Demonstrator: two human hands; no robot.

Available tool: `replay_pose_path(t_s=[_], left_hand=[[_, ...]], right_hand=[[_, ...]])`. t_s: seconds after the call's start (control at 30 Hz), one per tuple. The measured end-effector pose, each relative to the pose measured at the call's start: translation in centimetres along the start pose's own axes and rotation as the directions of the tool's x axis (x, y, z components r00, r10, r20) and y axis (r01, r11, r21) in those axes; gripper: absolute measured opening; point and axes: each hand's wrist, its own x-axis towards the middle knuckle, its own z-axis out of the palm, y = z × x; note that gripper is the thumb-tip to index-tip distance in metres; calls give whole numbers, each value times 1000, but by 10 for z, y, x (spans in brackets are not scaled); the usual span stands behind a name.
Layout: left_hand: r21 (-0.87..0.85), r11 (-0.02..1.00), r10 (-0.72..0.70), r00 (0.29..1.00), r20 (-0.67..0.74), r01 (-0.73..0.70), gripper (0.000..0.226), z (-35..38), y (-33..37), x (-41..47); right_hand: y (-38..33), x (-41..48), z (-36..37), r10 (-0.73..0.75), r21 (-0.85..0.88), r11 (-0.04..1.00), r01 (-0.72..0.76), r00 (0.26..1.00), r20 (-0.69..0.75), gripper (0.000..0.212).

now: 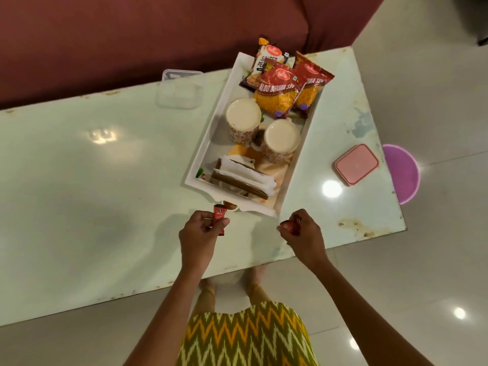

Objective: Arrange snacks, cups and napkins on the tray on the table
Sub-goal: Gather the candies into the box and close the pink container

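A pale green glossy worktop (79, 194) carries a white rectangular tray (207, 143), set at a slant near its far right corner, in a home sitting area. At the tray's far end lie three crinkly foil snack packets (278, 93), two red-and-yellow and one white and dark, overlapping. In the middle stand two patterned paper cups (243, 120) with cream tops, just beside each other. At the near end a stack of white paper napkins (243, 173) sits in a brown holder. A pink lidded plastic box (356, 165) and a clear plastic container (181, 88) rest on the worktop outside the tray. Just short of the tray's near rim, a person's left hand (200, 233) pinches a small red sachet (219, 213) between thumb and curled fingers. The right hand (303, 231) closes its fingers round a small red wrapped item (289, 224), possibly a second sachet, though most of it is hidden. Both pieces look light, soft and crushable, best held by an edge and laid flat. The likeliest room for them appears to be the gap between cups and napkins. The cups, probably light and easily tipped, call for care nearby
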Motion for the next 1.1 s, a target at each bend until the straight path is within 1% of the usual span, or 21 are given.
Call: replay_pose_path(t_s=[0.07, 0.13, 0.17, 0.23, 0.3, 0.37, 0.43, 0.5, 0.53, 0.63, 0.73, 0.8, 0.83, 0.9, 0.97, 1.0, 1.03, 1.07, 1.1], left_hand=[[-21, 1000, 17, 1000, 23, -17, 19, -6, 2, 3], [-55, 998, 35, 999, 36, -33, 18, -12, 6, 5], [-74, 997, 41, 999, 27, -39, 18, -17, 7, 6], [-109, 993, 48, 999, 3, -47, 19, -26, 11, 8], [-156, 986, 62, 998, -5, -62, 14, -34, 17, 11], [-184, 979, 85, 996, -1, -83, 8, -42, 24, 15], [-220, 972, 89, 996, 1, -86, 11, -48, 30, 21], [-254, 964, 91, 996, 15, -84, 15, -53, 35, 29], [-244, 965, 105, 994, 31, -94, 14, -56, 38, 34], [-130, 976, 182, 982, 54, -174, 13, -65, 46, 59], [-14, 967, 253, 967, 34, -253, 15, -73, 60, 97], [78, 958, 276, 961, 21, -277, 18, -74, 70, 126], [115, 956, 269, 963, 10, -268, 20, -73, 76, 143], [166, 963, 220, 975, -22, -213, 27, -67, 87, 179], [188, 977, 111, 993, -48, -100, 39, -57, 98, 212], [131, 991, 27, 999, -46, -20, 45, -50, 103, 227], [29, 997, -71, 997, -33, 72, 50, -44, 106, 239], [-95, 981, -170, 985, -11, 169, 53, -38, 109, 248], [-211, 945, -253, 967, 15, 251, 50, -33, 111, 253]], right_hand=[[-28, -12, 14, 62, 218, 974, -60, 998, -5, 26], [-57, -19, 26, 109, 412, 905, -101, 994, 6, 27], [-72, -20, 32, 119, 489, 865, -116, 993, 26, 27], [-100, -19, 44, 111, 588, 798, -129, 992, 66, 24], [-125, -15, 55, 75, 615, 779, -122, 992, 102, 23], [-146, -11, 65, 31, 603, 790, -108, 990, 136, 22], [-160, -7, 73, 12, 622, 776, -109, 987, 159, 13], [-170, -2, 78, 28, 647, 751, -131, 985, 168, 11], [-174, 2, 79, 38, 655, 743, -138, 986, 163, 12], [-183, 14, 78, 45, 656, 746, -114, 992, 121, 19], [-187, 27, 74, 22, 656, 753, -50, 998, 51, 9], [-189, 33, 72, -9, 608, 794, 2, 1000, 8, 18], [-189, 36, 71, -29, 577, 816, 27, 1000, -5, 19], [-187, 40, 70, -58, 525, 849, 56, 998, -13, 20], [-183, 42, 71, -75, 499, 864, 68, 997, -7, 20], [-180, 43, 73, -81, 496, 865, 73, 997, -6, 20], [-176, 45, 74, -82, 497, 865, 74, 997, -6, 20], [-174, 46, 75, -79, 501, 862, 72, 997, -6, 20], [-171, 48, 76, -77, 503, 862, 70, 997, -7, 20]])
